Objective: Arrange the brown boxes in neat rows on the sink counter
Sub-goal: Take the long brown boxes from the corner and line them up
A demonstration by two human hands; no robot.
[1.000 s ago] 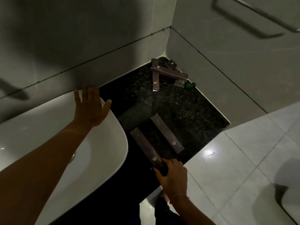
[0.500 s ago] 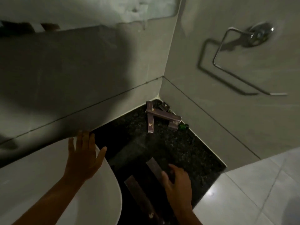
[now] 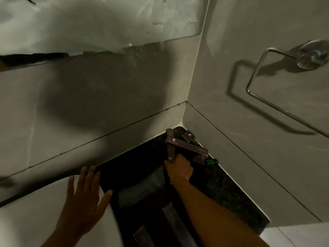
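Observation:
A loose pile of long brown boxes lies in the far corner of the dark granite counter (image 3: 222,186). One long brown box (image 3: 170,145) points toward me, and my right hand (image 3: 179,168) is closed around its near end. A second long box (image 3: 187,146) lies across it, with a small brown box (image 3: 188,136) behind and another (image 3: 199,159) to the right. Two long brown boxes (image 3: 175,227) (image 3: 142,237) lie side by side near me, partly under my right forearm. My left hand (image 3: 83,202) rests flat, fingers spread, on the white basin rim.
The white basin (image 3: 35,220) fills the lower left. Grey tiled walls meet at the corner behind the pile. A small green item (image 3: 211,161) lies by the right wall. A chrome towel ring (image 3: 277,82) hangs on the right wall. A mirror edge runs above.
My right hand left the two near boxes and reached to the corner pile, closing on the end of a long box. The view tilted up. My left hand stayed on the basin.

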